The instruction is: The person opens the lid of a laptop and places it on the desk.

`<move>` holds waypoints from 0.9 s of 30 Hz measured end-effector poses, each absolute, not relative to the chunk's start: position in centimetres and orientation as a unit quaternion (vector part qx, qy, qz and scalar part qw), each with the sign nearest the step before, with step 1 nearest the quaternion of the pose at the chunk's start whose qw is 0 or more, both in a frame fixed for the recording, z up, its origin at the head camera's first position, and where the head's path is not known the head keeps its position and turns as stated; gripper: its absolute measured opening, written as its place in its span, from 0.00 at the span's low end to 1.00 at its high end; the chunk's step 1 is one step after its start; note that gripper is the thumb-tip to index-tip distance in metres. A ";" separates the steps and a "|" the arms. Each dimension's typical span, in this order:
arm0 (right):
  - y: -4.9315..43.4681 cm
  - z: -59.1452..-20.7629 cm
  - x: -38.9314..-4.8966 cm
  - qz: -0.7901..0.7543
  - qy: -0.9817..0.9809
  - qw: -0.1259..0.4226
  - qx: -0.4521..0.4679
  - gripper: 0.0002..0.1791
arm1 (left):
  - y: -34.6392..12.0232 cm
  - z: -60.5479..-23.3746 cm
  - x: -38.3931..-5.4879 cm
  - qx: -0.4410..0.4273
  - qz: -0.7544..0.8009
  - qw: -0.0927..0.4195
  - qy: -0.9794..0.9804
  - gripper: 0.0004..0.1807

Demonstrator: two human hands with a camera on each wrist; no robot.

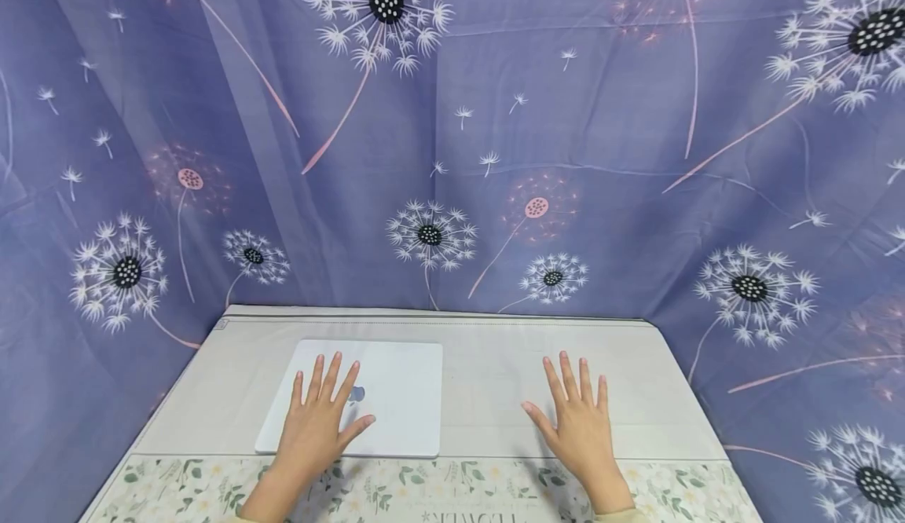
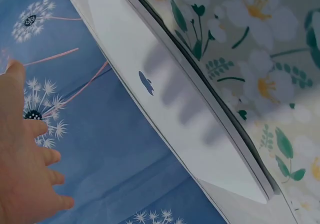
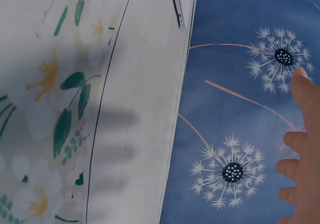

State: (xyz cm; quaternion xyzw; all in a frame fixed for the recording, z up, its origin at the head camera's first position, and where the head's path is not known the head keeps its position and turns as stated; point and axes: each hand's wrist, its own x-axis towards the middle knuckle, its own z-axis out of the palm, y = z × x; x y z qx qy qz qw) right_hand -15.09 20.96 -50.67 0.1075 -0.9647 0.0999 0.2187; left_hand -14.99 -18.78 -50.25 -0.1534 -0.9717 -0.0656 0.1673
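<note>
A closed silver laptop (image 1: 403, 397) with a dark apple logo lies flat on the left part of the table. Above its left half my left hand (image 1: 314, 429) is spread, palm down, fingers straight and apart. In the left wrist view the hand (image 2: 30, 159) casts a finger-shaped shadow on the laptop lid (image 2: 175, 103), so it hovers without touching. My right hand (image 1: 581, 433) is also spread over the table, to the right of the laptop, and holds nothing. The right wrist view shows its fingers (image 3: 289, 168) extended, with their shadow on the pale cloth.
The table has a pale cover (image 1: 488, 382) with a floral band (image 1: 424, 480) along the near edge. A purple-blue curtain (image 1: 481, 130) printed with dandelions hangs behind the table and along both sides.
</note>
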 end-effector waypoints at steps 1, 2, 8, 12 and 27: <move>20.9 -50.6 -15.1 0.101 -0.965 0.218 0.108 0.43 | -18.8 -50.2 -15.0 -0.153 -0.063 0.164 -0.973 0.45; 20.8 -50.6 -15.1 0.103 -0.965 0.216 0.109 0.43 | -18.8 -50.2 -15.0 -0.152 -0.062 0.161 -0.973 0.45; 20.0 -50.3 -15.5 0.111 -0.965 0.210 0.114 0.43 | -19.1 -50.2 -15.2 -0.152 -0.053 0.153 -0.975 0.45; 19.4 -50.1 -15.9 0.115 -0.965 0.203 0.117 0.43 | -19.4 -50.5 -15.2 -0.160 -0.057 0.166 -0.971 0.45; 16.7 -51.1 -17.2 0.178 -0.956 0.186 0.138 0.38 | -21.4 -51.8 -15.6 -0.148 -0.043 0.152 -0.976 0.45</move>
